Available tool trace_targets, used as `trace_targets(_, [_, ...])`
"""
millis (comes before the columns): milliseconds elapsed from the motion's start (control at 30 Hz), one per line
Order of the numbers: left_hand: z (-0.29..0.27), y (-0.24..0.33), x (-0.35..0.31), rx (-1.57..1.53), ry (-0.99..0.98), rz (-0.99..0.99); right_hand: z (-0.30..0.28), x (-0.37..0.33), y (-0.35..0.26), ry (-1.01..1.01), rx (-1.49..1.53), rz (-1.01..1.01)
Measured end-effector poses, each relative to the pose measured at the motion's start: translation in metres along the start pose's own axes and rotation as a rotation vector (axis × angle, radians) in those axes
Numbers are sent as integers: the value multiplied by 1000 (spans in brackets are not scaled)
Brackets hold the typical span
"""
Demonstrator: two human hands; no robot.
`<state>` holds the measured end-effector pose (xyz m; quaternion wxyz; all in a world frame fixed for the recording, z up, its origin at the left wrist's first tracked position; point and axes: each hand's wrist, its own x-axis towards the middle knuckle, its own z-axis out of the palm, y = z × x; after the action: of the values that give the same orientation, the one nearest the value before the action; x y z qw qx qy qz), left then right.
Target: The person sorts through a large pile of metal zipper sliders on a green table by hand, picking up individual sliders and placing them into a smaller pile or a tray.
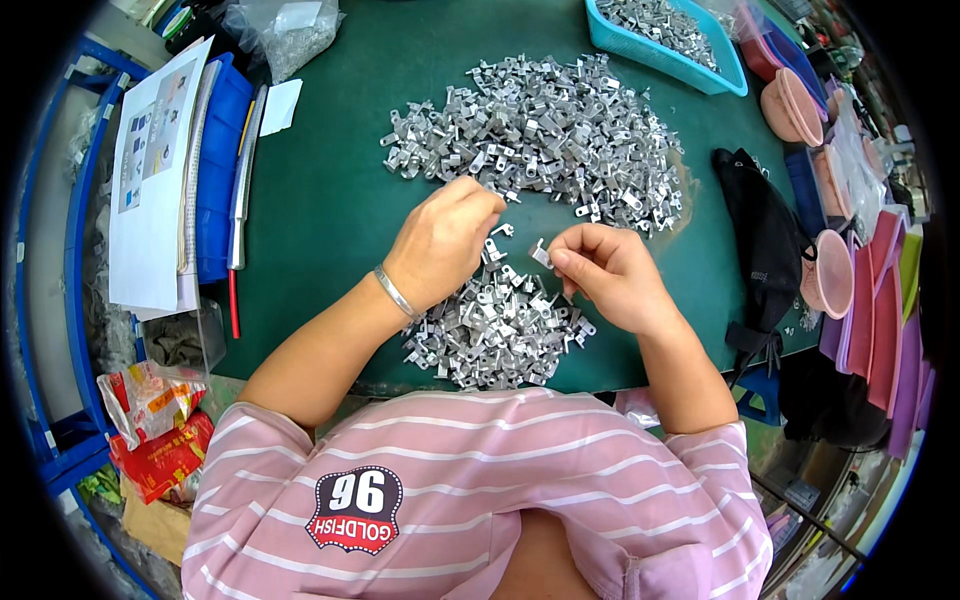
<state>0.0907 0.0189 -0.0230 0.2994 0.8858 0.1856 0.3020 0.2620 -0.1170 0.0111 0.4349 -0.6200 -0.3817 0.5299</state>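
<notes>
Between the thumb and forefinger of my right hand [612, 275] is a small bent metal bracket [541, 254] with a hole in it. My left hand [445, 240], a bracelet at its wrist, is closed with the fingertips pressed together at the near edge of a large heap of metal brackets [540, 130]. Whatever those fingers hold, if anything, is hidden. A smaller pile of the same silver brackets [497, 335] lies close to my body, below and between both hands. The two hands are apart.
The green tabletop [320, 200] carries both piles. A turquoise basket [665, 60] of brackets stands far right. A black cloth item [757, 235] lies at right beside pink baskets [828, 275]. On the left are a blue bin [228, 170], papers [150, 190] and a clear bag [290, 40].
</notes>
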Motion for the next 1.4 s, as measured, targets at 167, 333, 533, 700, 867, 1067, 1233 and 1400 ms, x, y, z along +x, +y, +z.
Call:
trace_targets(167, [4, -3, -7, 38, -88, 2, 0, -2, -5, -261, -369, -281])
trace_targets(333, [3, 3, -8, 21, -28, -47, 18, 22, -1, 159, -865, -487])
trace_targets(533, [-16, 20, -21, -520, -35, -448, 29, 56, 19, 364, -1263, -562])
trace_targets(700, [-21, 24, -33, -875, 23, -531, 24, 50, 17, 331, -1252, -590])
trace_targets(867, [-21, 22, -41, -1131, 37, -594, 20, 29, 6, 191, -693, -330])
trace_targets(1067, [-22, 25, -40, -1188, 29, -606, 6, 9, -5, -131, 244, 168])
trace_targets(1233, [-27, 27, -41, -1204, 32, -601, 0, 7, -3, -244, 505, 242])
trace_targets(1400, [-40, 28, -41, -1218, 6, -637, -5, 7, -2, -348, 666, 272])
